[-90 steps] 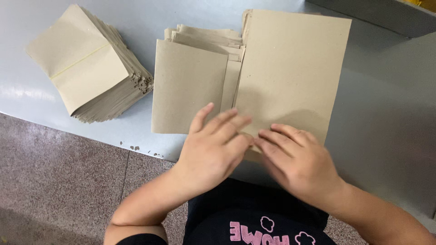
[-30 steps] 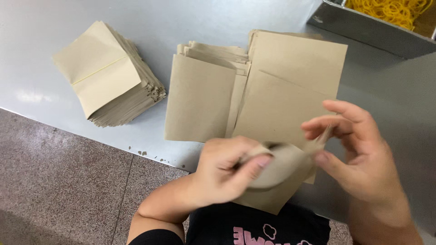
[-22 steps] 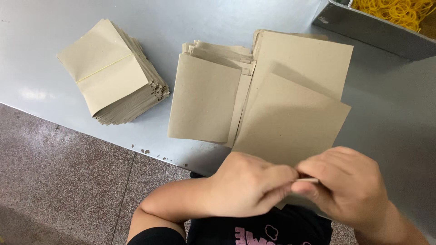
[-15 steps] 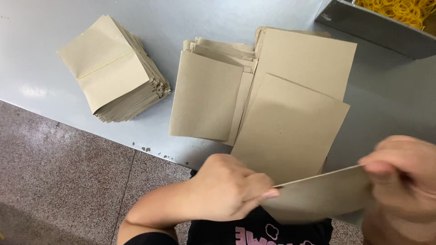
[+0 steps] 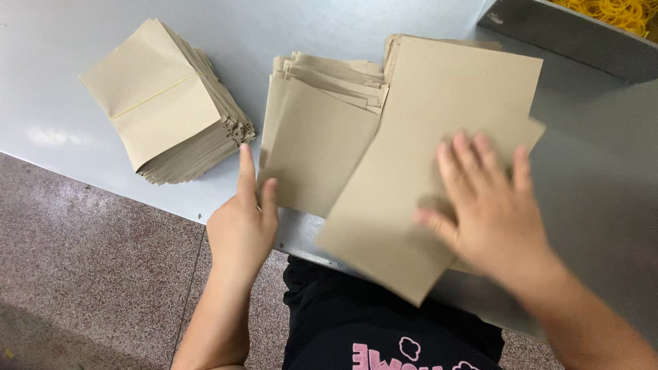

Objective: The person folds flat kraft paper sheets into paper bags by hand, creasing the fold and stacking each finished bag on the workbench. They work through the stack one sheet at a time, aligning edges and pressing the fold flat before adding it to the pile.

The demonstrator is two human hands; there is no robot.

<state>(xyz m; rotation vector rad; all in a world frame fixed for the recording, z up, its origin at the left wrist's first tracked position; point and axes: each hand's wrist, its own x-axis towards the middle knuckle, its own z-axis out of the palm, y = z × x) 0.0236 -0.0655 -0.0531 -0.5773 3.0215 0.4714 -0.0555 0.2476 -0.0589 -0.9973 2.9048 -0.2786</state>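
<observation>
My right hand [image 5: 490, 205] lies flat, fingers spread, on a tan paper sheet [image 5: 397, 205] that rests tilted on the grey table and overhangs its near edge. Beneath that sheet is a pile of like sheets [image 5: 473, 75]. My left hand [image 5: 243, 223] hovers at the table's near edge, fingers pointing up, holding nothing, close to the left edge of a middle pile of folded tan papers [image 5: 319, 130]. A thick stack of folded tan papers [image 5: 164, 103] sits at the far left.
The grey table [image 5: 596, 171] ends at a near edge above a speckled floor [image 5: 89, 274]. A grey metal tray [image 5: 569, 31] with yellow rubber bands [image 5: 610, 8] stands at the back right.
The sheet that both hands held up near the table edge now lies on the right pile. My right hand presses it flat; my left hand has let go and moved left.
</observation>
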